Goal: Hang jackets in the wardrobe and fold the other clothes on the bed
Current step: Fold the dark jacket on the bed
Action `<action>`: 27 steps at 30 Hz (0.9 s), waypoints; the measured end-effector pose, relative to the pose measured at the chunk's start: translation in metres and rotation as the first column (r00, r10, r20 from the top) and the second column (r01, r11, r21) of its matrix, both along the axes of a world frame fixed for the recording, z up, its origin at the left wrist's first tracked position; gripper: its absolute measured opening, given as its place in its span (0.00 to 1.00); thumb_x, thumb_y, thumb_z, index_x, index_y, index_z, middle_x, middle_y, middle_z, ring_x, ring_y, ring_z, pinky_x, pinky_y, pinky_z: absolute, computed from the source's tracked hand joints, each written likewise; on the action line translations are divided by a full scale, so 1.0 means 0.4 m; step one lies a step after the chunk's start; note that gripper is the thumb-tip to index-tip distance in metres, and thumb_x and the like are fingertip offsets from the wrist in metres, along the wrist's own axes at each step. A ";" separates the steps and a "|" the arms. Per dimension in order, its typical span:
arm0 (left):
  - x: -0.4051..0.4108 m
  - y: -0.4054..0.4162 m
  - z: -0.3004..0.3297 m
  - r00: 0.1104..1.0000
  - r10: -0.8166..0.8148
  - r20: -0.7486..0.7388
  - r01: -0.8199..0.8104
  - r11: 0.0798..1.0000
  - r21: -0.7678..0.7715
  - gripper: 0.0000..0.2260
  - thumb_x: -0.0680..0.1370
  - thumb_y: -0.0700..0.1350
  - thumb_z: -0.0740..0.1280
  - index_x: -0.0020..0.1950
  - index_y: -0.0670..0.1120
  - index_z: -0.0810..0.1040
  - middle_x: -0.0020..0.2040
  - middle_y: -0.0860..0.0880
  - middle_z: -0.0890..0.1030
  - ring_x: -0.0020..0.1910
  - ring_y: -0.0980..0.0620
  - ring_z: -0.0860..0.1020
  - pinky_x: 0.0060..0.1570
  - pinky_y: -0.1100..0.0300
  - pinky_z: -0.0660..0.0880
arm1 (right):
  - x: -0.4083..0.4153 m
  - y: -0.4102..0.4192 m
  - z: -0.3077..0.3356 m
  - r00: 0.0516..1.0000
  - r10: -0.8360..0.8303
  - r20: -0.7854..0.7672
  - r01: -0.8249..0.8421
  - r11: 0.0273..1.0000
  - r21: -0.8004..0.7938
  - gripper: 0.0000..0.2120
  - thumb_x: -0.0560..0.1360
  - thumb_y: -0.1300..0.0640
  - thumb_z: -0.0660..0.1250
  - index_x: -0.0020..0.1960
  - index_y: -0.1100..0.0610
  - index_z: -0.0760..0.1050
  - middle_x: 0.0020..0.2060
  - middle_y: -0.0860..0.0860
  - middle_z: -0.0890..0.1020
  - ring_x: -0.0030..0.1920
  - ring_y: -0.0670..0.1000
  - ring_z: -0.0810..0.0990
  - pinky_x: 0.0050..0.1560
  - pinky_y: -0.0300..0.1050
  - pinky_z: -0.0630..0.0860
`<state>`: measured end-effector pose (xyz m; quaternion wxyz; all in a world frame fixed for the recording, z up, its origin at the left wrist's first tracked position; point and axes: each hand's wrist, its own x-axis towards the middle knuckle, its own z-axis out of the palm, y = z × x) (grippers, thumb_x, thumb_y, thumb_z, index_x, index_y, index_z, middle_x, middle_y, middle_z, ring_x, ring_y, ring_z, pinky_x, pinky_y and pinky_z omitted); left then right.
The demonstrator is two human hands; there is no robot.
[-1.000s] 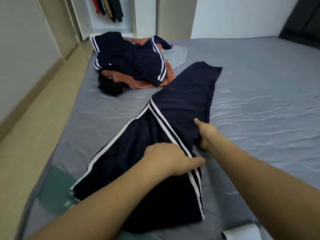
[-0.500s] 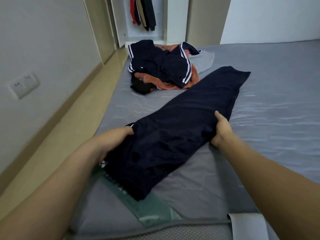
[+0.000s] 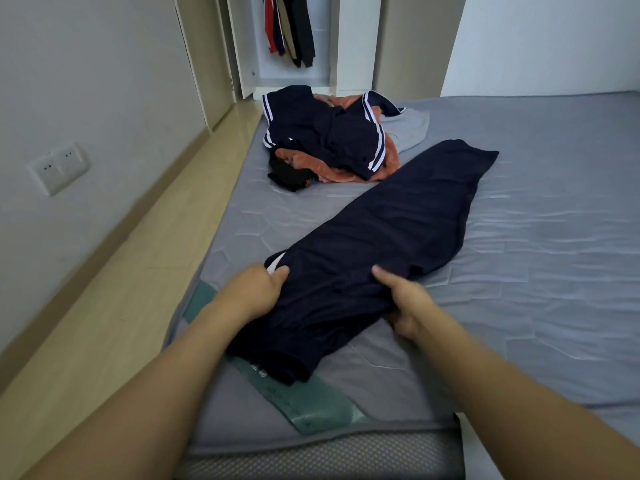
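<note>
Navy fabric fills the middle of my view: the trousers (image 3: 374,244) lie on the grey bed (image 3: 554,237), doubled lengthwise so one leg covers the other, running diagonally away from me with the hems farthest off and the waist end nearest, over a green patch (image 3: 311,400) on the bed cover. I take the bed as my landmark. My left hand (image 3: 256,292) grips the trousers' left edge, thumb and fingers clamped on the cloth where a sliver of white stripe (image 3: 277,266) peeks out. My right hand (image 3: 401,299) holds the opposite edge, thumb laid on top and the other fingers curled under the fabric, so it is pinched too. Holding both edges at the same level looks like preparation for a crosswise fold, keeping the two legs aligned so they do not slide apart; that is my reading, not something shown. Toward the bed's far left corner sits a pile of clothes (image 3: 332,140), a navy striped garment over something orange and grey, just beside the trouser hems but apart from them, probably left there as the waiting stock. Beyond the bed's far end the wardrobe (image 3: 291,39) stands open with dark and red garments (image 3: 291,29) hanging. On the wall to the bed's left is a socket (image 3: 59,168).
</note>
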<state>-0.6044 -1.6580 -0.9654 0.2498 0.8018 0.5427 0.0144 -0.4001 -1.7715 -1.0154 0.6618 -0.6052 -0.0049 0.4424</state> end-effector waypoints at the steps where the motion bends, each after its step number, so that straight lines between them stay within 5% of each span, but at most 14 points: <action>1: 0.006 -0.005 0.010 1.000 -0.020 0.006 0.020 0.998 -0.051 0.27 0.83 0.58 0.52 0.65 0.36 0.73 0.65 0.37 0.75 0.62 0.40 0.74 0.56 0.56 0.68 | -0.005 -0.006 0.000 0.999 0.020 0.044 -0.017 0.997 -0.070 0.21 0.71 0.59 0.74 0.62 0.60 0.73 0.52 0.57 0.83 0.49 0.59 0.83 0.45 0.53 0.81; 4: 0.016 -0.033 0.038 0.974 -0.169 -0.151 0.137 0.970 -0.198 0.26 0.83 0.57 0.54 0.72 0.39 0.69 0.70 0.41 0.72 0.67 0.42 0.72 0.63 0.57 0.65 | 0.019 -0.043 0.033 0.991 0.101 0.093 -0.073 0.961 -0.268 0.10 0.76 0.63 0.67 0.57 0.62 0.72 0.46 0.58 0.81 0.42 0.58 0.80 0.46 0.55 0.79; 6: 0.021 -0.051 0.047 0.921 -0.276 -0.274 0.225 0.953 -0.202 0.23 0.83 0.56 0.55 0.73 0.43 0.68 0.70 0.43 0.72 0.66 0.42 0.72 0.63 0.55 0.66 | 0.028 -0.078 0.066 0.948 0.305 0.089 -0.239 0.869 -0.433 0.10 0.77 0.59 0.67 0.57 0.61 0.73 0.44 0.56 0.80 0.41 0.56 0.79 0.43 0.52 0.79; 8: 0.017 -0.077 0.067 0.905 -0.252 -0.342 0.273 0.962 0.014 0.21 0.82 0.55 0.57 0.69 0.44 0.66 0.64 0.42 0.75 0.61 0.41 0.75 0.56 0.53 0.69 | 0.022 -0.106 0.105 0.836 0.524 0.164 -0.318 0.706 -0.633 0.16 0.75 0.54 0.71 0.58 0.60 0.72 0.45 0.55 0.78 0.42 0.54 0.78 0.37 0.47 0.78; 10: -0.003 -0.127 0.106 0.918 -0.317 -0.239 0.379 0.881 0.284 0.21 0.77 0.60 0.62 0.62 0.47 0.65 0.57 0.46 0.74 0.55 0.44 0.75 0.49 0.53 0.69 | 0.025 -0.120 0.133 0.671 0.658 0.341 -0.179 0.591 -0.787 0.22 0.73 0.50 0.72 0.60 0.60 0.69 0.49 0.56 0.77 0.46 0.57 0.79 0.38 0.48 0.78; 12: -0.047 -0.191 0.146 0.798 -0.598 -0.075 0.599 0.771 0.215 0.23 0.71 0.64 0.66 0.56 0.53 0.65 0.53 0.53 0.71 0.52 0.49 0.73 0.49 0.56 0.70 | 0.054 -0.124 0.138 0.347 0.730 0.589 0.125 0.586 -0.800 0.28 0.73 0.51 0.71 0.64 0.60 0.62 0.58 0.59 0.72 0.55 0.62 0.77 0.46 0.51 0.74; 14: -0.088 -0.253 0.143 0.597 -0.779 -0.190 0.801 0.591 0.094 0.24 0.70 0.62 0.67 0.60 0.56 0.64 0.55 0.55 0.70 0.55 0.51 0.71 0.57 0.55 0.70 | 0.074 -0.130 0.135 -0.095 0.723 0.684 0.298 0.677 -0.673 0.29 0.72 0.56 0.66 0.69 0.58 0.59 0.62 0.58 0.66 0.58 0.61 0.72 0.53 0.52 0.71; 16: -0.096 -0.268 0.087 0.428 -0.783 -0.451 0.902 0.404 0.154 0.27 0.71 0.55 0.65 0.67 0.53 0.60 0.61 0.51 0.69 0.59 0.48 0.71 0.63 0.50 0.67 | 0.081 -0.138 0.124 -0.427 0.742 0.517 0.208 0.636 -0.743 0.30 0.71 0.58 0.62 0.72 0.54 0.61 0.65 0.55 0.65 0.62 0.59 0.67 0.62 0.51 0.66; 18: -0.073 -0.257 0.046 0.387 -0.736 -0.556 0.921 0.342 0.187 0.29 0.71 0.53 0.67 0.69 0.51 0.60 0.63 0.48 0.69 0.58 0.45 0.72 0.59 0.49 0.69 | 0.077 -0.144 0.109 -0.604 0.736 0.306 0.151 0.482 -0.863 0.32 0.70 0.54 0.59 0.74 0.52 0.61 0.72 0.53 0.62 0.73 0.57 0.58 0.74 0.52 0.52; 20: -0.048 -0.242 0.031 0.365 -0.706 -0.607 0.929 0.323 0.182 0.31 0.71 0.52 0.69 0.70 0.51 0.59 0.63 0.47 0.70 0.56 0.44 0.74 0.53 0.48 0.71 | 0.076 -0.146 0.104 -0.621 0.769 0.150 0.172 0.320 -0.932 0.37 0.70 0.50 0.58 0.78 0.53 0.53 0.77 0.51 0.53 0.78 0.54 0.45 0.75 0.58 0.37; 23: -0.020 -0.247 0.042 0.337 -0.605 -0.721 0.927 0.348 0.141 0.37 0.70 0.54 0.71 0.73 0.50 0.57 0.64 0.46 0.67 0.58 0.43 0.73 0.52 0.46 0.69 | 0.098 -0.137 0.119 -0.604 0.792 -0.084 0.250 0.088 -0.964 0.47 0.71 0.48 0.66 0.79 0.49 0.38 0.78 0.53 0.42 0.78 0.53 0.41 0.75 0.56 0.35; 25: -0.006 -0.256 0.053 0.293 -0.564 -0.773 0.954 0.227 0.195 0.28 0.74 0.51 0.68 0.70 0.47 0.63 0.63 0.46 0.68 0.57 0.43 0.71 0.46 0.49 0.66 | 0.115 -0.131 0.135 -0.601 0.783 -0.159 0.300 0.037 -0.953 0.53 0.69 0.46 0.70 0.77 0.46 0.33 0.78 0.54 0.38 0.78 0.54 0.41 0.76 0.55 0.40; 27: 0.014 -0.245 0.080 0.313 -0.556 -0.770 0.929 0.010 0.369 0.13 0.75 0.45 0.63 0.59 0.47 0.74 0.59 0.46 0.70 0.51 0.45 0.71 0.40 0.52 0.62 | 0.127 -0.122 0.138 -0.602 0.780 -0.173 0.314 0.032 -0.949 0.55 0.68 0.45 0.71 0.77 0.45 0.32 0.78 0.54 0.39 0.78 0.54 0.44 0.77 0.53 0.45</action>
